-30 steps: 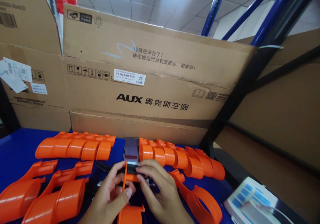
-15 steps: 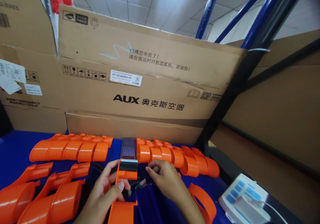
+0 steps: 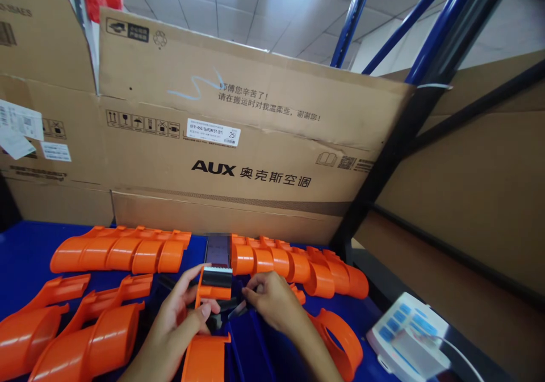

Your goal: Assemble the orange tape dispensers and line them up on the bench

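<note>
My left hand (image 3: 183,319) is wrapped around an orange tape dispenser (image 3: 206,359), held upright in front of me. Across its top sits a black plate (image 3: 216,278) with a pale serrated edge. To the right of it is my right hand (image 3: 272,299), its thumb and fingers pinched together. Whatever lies between those fingertips is too small to make out. Just below them a thin grey piece (image 3: 237,310) rests by the rim of a blue bin (image 3: 251,342). Dark small parts (image 3: 225,304) show partly behind the dispenser.
Rows of orange tape dispensers stand at the back left (image 3: 119,254) and back right (image 3: 293,265); more lie at front left (image 3: 89,342). An orange ring-shaped dispenser (image 3: 340,342) and a white device with blue keys (image 3: 409,336) are on the right. Behind stands a cardboard wall (image 3: 255,212).
My right hand has moved slightly left and down, closer to the grey piece. The left hand and its tape dispenser have barely shifted.
</note>
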`<state>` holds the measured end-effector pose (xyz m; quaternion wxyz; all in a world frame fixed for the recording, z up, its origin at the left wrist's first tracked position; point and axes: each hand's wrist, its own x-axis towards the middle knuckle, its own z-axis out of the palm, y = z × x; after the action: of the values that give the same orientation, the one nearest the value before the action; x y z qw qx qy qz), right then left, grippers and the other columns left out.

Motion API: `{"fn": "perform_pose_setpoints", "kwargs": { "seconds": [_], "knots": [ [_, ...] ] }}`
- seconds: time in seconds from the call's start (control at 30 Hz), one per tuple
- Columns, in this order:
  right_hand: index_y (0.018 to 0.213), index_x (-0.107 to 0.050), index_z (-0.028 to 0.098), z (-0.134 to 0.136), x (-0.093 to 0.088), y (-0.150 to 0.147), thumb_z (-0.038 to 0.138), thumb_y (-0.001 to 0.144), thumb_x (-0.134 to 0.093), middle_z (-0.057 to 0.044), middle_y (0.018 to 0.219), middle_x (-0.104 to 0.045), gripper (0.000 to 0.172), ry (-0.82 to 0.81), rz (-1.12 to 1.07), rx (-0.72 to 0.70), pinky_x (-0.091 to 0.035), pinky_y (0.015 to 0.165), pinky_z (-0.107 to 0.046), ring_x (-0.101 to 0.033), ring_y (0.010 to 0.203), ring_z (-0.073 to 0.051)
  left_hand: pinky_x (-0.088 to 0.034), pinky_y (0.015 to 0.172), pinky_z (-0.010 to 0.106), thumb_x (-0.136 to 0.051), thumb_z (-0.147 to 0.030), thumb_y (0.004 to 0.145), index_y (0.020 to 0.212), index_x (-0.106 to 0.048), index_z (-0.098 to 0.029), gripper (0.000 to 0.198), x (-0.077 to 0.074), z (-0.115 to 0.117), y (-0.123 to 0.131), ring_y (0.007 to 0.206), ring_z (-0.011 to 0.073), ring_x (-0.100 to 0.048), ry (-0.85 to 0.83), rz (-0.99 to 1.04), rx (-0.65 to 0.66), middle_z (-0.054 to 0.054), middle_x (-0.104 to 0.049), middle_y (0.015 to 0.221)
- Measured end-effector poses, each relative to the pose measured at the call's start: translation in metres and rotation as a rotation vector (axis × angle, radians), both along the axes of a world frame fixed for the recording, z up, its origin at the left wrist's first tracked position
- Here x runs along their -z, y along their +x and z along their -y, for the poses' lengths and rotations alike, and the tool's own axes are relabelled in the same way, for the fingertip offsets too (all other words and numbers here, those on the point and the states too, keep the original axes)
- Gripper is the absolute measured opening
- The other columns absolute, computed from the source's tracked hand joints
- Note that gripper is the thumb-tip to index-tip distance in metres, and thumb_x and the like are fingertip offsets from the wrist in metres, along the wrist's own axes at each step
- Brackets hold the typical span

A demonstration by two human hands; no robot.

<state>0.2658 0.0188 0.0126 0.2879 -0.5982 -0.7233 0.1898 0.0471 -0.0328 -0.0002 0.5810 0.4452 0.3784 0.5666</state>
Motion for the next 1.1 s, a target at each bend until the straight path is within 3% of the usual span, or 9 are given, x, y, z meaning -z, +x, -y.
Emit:
{"fn": "perform_pose_setpoints", "kwargs": {
  "seconds": [0.13,0.27,0.47,0.73,0.9,1.1],
  "knots": [
    [0.066,-0.069,0.020,-0.002,0.006,-0.002,0.020,0.075,-0.068,0.005,0.048,-0.051,0.009,0.008,-0.039,-0.024,-0.025,0.046,-0.022,-0.044,0.046,-0.013,-0.050,0.055,0.025,-0.076,-0.039,0.080,0.132,-0.049,-0.024,0.061,-0.010,0.002,0.005,0.064,0.0172,-0.063,0.042,-0.022,-0.048,0.001,-0.072,0.080],
    [0.070,-0.063,0.020,-0.004,0.000,0.002,0.015,0.077,-0.060,0.006,0.053,-0.048,0.009,0.029,-0.081,-0.070,-0.029,0.047,-0.021,-0.045,0.050,-0.012,-0.050,0.052,0.024,-0.072,-0.037,0.082,0.127,-0.050,-0.023,0.052,-0.021,-0.013,0.002,0.059,0.0156,-0.063,0.050,-0.058,0.035,0.000,-0.071,0.076],
    [0.079,-0.049,0.022,0.007,-0.017,-0.007,0.027,0.094,-0.051,0.004,0.067,-0.049,0.016,0.237,-0.388,-0.127,-0.038,0.053,-0.022,-0.047,0.057,-0.012,-0.048,0.050,0.023,-0.071,-0.032,0.081,0.123,-0.053,-0.021,0.047,-0.035,-0.041,0.004,0.062,0.0177,-0.065,0.127,-0.142,0.063,-0.001,-0.069,0.071],
    [0.077,-0.049,0.023,0.028,-0.020,-0.021,0.023,0.092,-0.052,0.006,0.060,-0.044,0.016,0.498,-0.243,-0.102,-0.036,0.051,-0.024,-0.045,0.051,-0.012,-0.046,0.049,0.022,-0.069,-0.034,0.083,0.123,-0.053,-0.023,0.044,-0.016,-0.029,0.005,0.057,0.0156,-0.062,0.107,-0.155,0.043,-0.001,-0.069,0.075],
    [0.074,-0.048,0.023,0.033,-0.021,-0.023,0.020,0.091,-0.052,0.005,0.058,-0.044,0.017,0.580,-0.177,-0.091,-0.037,0.051,-0.024,-0.046,0.050,-0.013,-0.048,0.050,0.023,-0.060,-0.031,0.090,0.128,-0.046,-0.025,0.040,-0.014,-0.023,0.003,0.053,0.0122,-0.055,0.122,-0.146,0.015,0.000,-0.070,0.085],
    [0.078,-0.052,0.022,0.037,-0.017,-0.031,0.017,0.093,-0.051,0.001,0.066,-0.055,0.016,0.579,-0.126,-0.192,-0.042,0.057,-0.026,-0.054,0.059,-0.015,-0.049,0.052,0.023,-0.063,-0.031,0.089,0.130,-0.045,-0.026,0.045,-0.015,-0.020,0.004,0.071,0.0194,-0.066,0.123,-0.153,0.002,0.000,-0.070,0.083]
  ]
}}
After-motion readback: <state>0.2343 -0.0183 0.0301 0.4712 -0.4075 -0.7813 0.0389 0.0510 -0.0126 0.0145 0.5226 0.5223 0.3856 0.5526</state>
